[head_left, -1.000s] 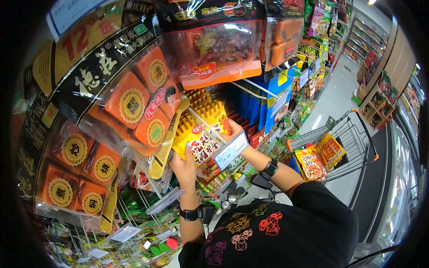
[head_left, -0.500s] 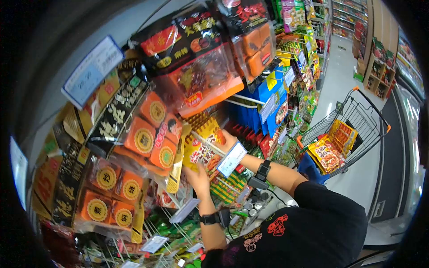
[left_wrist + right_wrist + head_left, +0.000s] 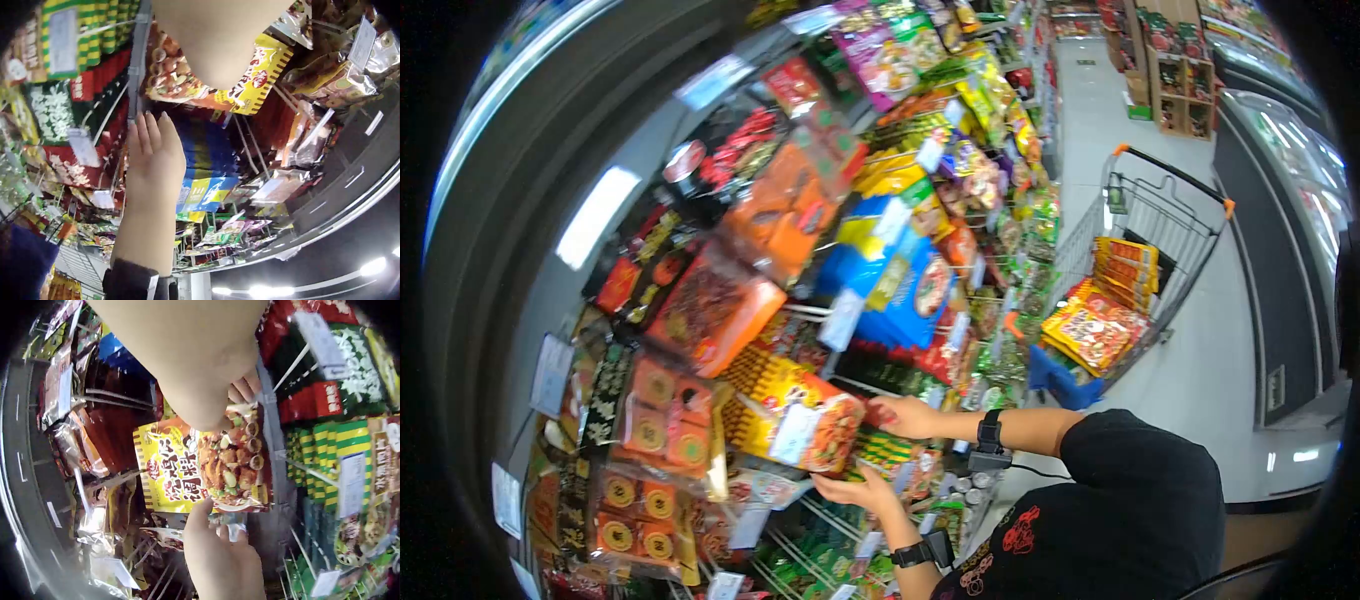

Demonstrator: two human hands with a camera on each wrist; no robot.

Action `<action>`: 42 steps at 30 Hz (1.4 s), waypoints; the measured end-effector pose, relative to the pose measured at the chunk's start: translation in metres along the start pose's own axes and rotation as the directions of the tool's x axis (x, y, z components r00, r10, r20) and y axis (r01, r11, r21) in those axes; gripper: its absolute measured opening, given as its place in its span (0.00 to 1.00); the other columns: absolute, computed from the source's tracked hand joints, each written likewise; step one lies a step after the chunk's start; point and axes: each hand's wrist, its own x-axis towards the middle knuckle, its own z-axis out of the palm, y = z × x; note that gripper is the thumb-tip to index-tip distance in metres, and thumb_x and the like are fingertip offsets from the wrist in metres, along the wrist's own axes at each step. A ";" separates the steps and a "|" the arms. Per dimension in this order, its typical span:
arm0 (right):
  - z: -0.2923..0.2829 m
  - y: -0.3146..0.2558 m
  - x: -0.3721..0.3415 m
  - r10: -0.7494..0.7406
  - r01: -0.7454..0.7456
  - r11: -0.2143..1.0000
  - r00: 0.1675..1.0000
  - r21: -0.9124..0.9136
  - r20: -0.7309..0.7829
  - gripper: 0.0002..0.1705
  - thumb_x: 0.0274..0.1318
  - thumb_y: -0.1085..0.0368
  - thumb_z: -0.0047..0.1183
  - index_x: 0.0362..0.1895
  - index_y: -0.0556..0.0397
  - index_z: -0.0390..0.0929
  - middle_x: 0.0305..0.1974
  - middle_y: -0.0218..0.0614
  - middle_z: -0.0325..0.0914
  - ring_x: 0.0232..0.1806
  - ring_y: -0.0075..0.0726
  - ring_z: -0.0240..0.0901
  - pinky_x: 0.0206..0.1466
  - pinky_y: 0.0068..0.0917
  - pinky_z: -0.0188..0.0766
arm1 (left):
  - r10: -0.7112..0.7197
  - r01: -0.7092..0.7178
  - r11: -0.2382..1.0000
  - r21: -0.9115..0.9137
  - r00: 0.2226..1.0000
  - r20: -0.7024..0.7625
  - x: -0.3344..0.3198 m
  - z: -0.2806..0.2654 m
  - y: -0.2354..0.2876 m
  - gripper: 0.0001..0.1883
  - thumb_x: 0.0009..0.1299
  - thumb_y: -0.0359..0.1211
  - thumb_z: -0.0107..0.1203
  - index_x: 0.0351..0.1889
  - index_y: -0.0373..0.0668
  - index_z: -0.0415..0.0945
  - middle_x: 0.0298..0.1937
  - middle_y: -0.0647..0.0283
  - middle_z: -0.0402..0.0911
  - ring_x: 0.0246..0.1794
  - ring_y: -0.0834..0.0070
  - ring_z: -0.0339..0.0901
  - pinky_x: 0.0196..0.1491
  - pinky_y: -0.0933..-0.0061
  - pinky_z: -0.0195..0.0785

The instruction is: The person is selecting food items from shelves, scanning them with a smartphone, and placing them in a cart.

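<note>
A yellow-and-red seasoning packet [image 3: 825,420] hangs on the rack behind a white price tag [image 3: 797,433], among similar packets. My left hand [image 3: 868,492] is at its lower edge; in the right wrist view the thumb of that left hand [image 3: 219,556] meets the edge of the packet [image 3: 200,465], with the other fingers below. My right hand [image 3: 908,416] is at the packet's right end, fingertips partly hidden. From the left wrist, the right hand [image 3: 155,153] shows extended fingers beside a grey rack bar, near the packet [image 3: 250,81].
Orange block packs [image 3: 665,420] hang at the left and blue packs [image 3: 905,290] above. A shopping cart [image 3: 1170,180] stands in the aisle at the right, holding yellow packets [image 3: 1095,328]. A freezer case [image 3: 1270,270] lines the far side.
The view has swung right and back, showing more aisle. Both hands have shifted toward the packet's right end, and their earlier hold around it has loosened.
</note>
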 end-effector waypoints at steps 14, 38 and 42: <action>-0.324 0.129 -0.296 0.442 -0.506 0.853 0.832 -0.131 -0.335 0.07 0.43 0.62 0.48 0.26 0.50 0.76 0.22 0.39 0.76 0.25 0.40 0.74 0.29 0.33 0.69 | -0.302 0.861 0.419 -0.288 0.431 0.851 -0.315 0.144 0.210 0.10 0.61 0.22 0.47 0.40 0.35 0.68 0.39 0.59 0.74 0.41 0.74 0.72 0.46 0.77 0.64; -0.577 0.246 -0.325 0.729 -0.728 0.375 0.614 -0.574 -0.303 0.10 0.40 0.58 0.48 0.28 0.45 0.75 0.24 0.40 0.76 0.28 0.48 0.74 0.31 0.41 0.70 | 0.043 0.736 0.677 0.020 -0.067 0.997 -0.404 0.403 0.422 0.08 0.60 0.33 0.50 0.34 0.39 0.74 0.28 0.62 0.77 0.29 0.74 0.75 0.32 0.74 0.67; -0.600 0.304 -0.298 0.840 -0.699 0.352 0.529 -0.623 -0.118 0.11 0.42 0.60 0.47 0.27 0.50 0.77 0.28 0.46 0.76 0.32 0.50 0.74 0.33 0.42 0.71 | 0.017 0.817 0.554 0.157 -0.200 0.980 -0.413 0.447 0.407 0.07 0.61 0.29 0.49 0.35 0.36 0.72 0.27 0.59 0.76 0.25 0.72 0.75 0.27 0.77 0.67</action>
